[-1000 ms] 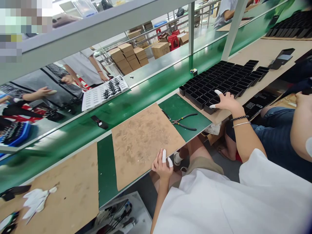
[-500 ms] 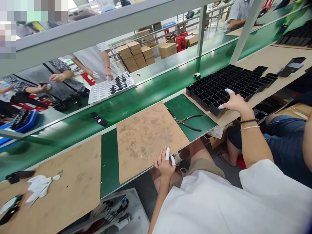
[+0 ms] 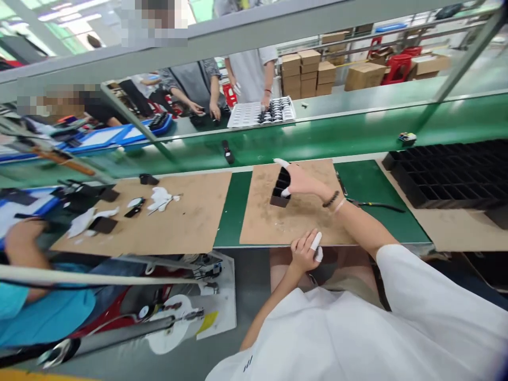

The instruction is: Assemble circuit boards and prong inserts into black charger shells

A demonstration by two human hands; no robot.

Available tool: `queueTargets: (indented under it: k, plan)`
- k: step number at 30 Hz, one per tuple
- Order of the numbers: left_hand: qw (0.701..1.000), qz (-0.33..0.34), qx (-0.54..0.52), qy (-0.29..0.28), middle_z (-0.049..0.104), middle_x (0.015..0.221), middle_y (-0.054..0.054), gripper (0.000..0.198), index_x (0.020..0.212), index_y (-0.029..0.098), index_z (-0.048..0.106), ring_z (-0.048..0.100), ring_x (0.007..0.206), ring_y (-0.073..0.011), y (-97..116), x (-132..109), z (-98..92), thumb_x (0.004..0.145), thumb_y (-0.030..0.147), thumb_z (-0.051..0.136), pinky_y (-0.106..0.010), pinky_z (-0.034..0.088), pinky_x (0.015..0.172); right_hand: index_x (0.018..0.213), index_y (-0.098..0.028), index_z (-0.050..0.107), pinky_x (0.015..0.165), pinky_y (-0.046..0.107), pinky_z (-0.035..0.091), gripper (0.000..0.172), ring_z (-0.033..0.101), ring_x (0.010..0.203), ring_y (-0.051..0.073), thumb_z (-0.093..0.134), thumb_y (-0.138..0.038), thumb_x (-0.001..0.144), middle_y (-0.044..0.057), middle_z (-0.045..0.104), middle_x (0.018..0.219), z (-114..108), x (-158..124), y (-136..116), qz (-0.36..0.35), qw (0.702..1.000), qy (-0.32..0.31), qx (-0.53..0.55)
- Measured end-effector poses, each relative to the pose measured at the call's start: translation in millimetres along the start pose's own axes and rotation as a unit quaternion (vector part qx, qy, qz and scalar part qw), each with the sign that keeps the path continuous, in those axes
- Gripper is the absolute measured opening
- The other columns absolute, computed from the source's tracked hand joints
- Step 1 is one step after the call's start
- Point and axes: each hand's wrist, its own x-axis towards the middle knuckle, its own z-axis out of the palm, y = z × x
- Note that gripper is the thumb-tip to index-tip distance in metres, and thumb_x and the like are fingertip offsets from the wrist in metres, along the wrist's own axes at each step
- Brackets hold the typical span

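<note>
My right hand, with white covers on its thumb and a finger, grips a short row of black open-topped boxes from above. The row is over the brown board in front of me; contact beneath it cannot be made out. At the board's near edge rests my left hand, holding nothing, its fingers laid over the edge and two digits capped in white. On the green strip to the right lie pliers, partly behind my right forearm. Beyond them stands a large block of similar black boxes.
A green conveyor belt runs behind the boards, carrying a black part. A second board on the left bears white gloves and black parts. Co-workers handle parts across the belt by a white tray; another sits at left.
My right hand has moved left from the block of boxes to the middle board, bringing a row of boxes. The view has turned left. My left hand stays at the board's edge.
</note>
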Motion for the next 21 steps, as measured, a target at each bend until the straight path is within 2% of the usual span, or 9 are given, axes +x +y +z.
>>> queueTargets:
  k: [2, 5, 8, 11, 13, 16, 19, 21]
  plan:
    - [1.0, -0.001, 0.008, -0.009, 0.078, 0.127, -0.007, 0.049, 0.137, 0.025, 0.068, 0.071, 0.114, -0.0228, 1, 0, 3.5, 0.09, 0.033, 0.058, -0.038, 0.036, 0.095, 0.166, -0.017, 0.02, 0.104, 0.051, 0.047, 0.116, 0.055, 0.122, 0.04, 0.078, -0.022, 0.066, 0.02, 0.057, 0.137, 26, 48, -11, -0.001, 0.997, -0.057, -0.053]
    - [0.999, -0.005, 0.025, -0.021, 0.078, 0.127, -0.006, 0.051, 0.137, 0.026, 0.068, 0.07, 0.115, -0.0224, 2, -2, 8.0, 0.087, 0.033, 0.06, -0.037, 0.037, 0.096, 0.163, -0.015, 0.028, 0.108, 0.055, 0.042, 0.112, 0.05, 0.125, 0.045, 0.08, -0.021, 0.064, 0.023, 0.054, 0.138, 53, 99, -15, -0.007, 0.993, -0.098, -0.072]
    - [0.999, 0.001, 0.041, -0.013, 0.079, 0.125, -0.003, 0.05, 0.134, 0.029, 0.071, 0.071, 0.112, -0.0212, 1, -2, 10.3, 0.084, 0.034, 0.061, -0.037, 0.038, 0.094, 0.159, -0.014, 0.035, 0.112, 0.061, 0.036, 0.111, 0.046, 0.13, 0.049, 0.084, -0.024, 0.061, 0.024, 0.053, 0.139, 70, 124, -10, -0.001, 0.99, -0.122, -0.07]
    - [0.999, 0.013, 0.047, 0.011, 0.08, 0.122, -0.003, 0.048, 0.131, 0.029, 0.073, 0.072, 0.109, -0.0212, 2, -1, 7.4, 0.085, 0.034, 0.061, -0.037, 0.039, 0.09, 0.161, -0.018, 0.032, 0.115, 0.063, 0.034, 0.116, 0.043, 0.135, 0.049, 0.088, -0.037, 0.062, 0.022, 0.054, 0.142, 73, 127, 0, 0.001, 0.989, -0.133, -0.059]
    - [0.998, 0.019, 0.042, 0.031, 0.08, 0.122, -0.004, 0.046, 0.131, 0.026, 0.072, 0.073, 0.107, -0.0213, 3, 1, 3.1, 0.088, 0.032, 0.059, -0.037, 0.039, 0.089, 0.163, -0.02, 0.029, 0.117, 0.06, 0.034, 0.116, 0.043, 0.139, 0.046, 0.087, -0.047, 0.067, 0.022, 0.05, 0.148, 65, 121, 9, -0.003, 0.991, -0.124, -0.047]
    - [0.997, 0.023, 0.022, 0.065, 0.08, 0.12, -0.006, 0.044, 0.134, 0.023, 0.07, 0.073, 0.105, -0.0211, 4, 5, -3.0, 0.092, 0.031, 0.055, -0.038, 0.037, 0.089, 0.165, -0.023, 0.026, 0.12, 0.053, 0.034, 0.106, 0.04, 0.146, 0.039, 0.08, -0.051, 0.078, 0.019, 0.042, 0.159, 35, 105, 34, 0.003, 0.996, -0.081, -0.034]
    - [0.995, 0.016, 0.004, 0.097, 0.082, 0.113, -0.005, 0.046, 0.139, 0.023, 0.066, 0.074, 0.099, -0.0205, 5, 9, -5.1, 0.096, 0.03, 0.051, -0.039, 0.034, 0.09, 0.162, -0.027, 0.033, 0.118, 0.047, 0.04, 0.093, 0.048, 0.142, 0.033, 0.077, -0.045, 0.083, 0.013, 0.049, 0.158, -13, 81, 78, 0.044, 0.998, -0.034, -0.034]
    - [0.993, 0.009, 0.001, 0.115, 0.084, 0.108, -0.005, 0.047, 0.141, 0.024, 0.064, 0.074, 0.094, -0.0207, 7, 10, -4.8, 0.098, 0.03, 0.048, -0.04, 0.033, 0.089, 0.159, -0.022, 0.04, 0.115, 0.045, 0.045, 0.085, 0.054, 0.136, 0.031, 0.077, -0.039, 0.084, 0.014, 0.055, 0.153, -50, 62, 114, 0.106, 0.993, 0.008, -0.047]
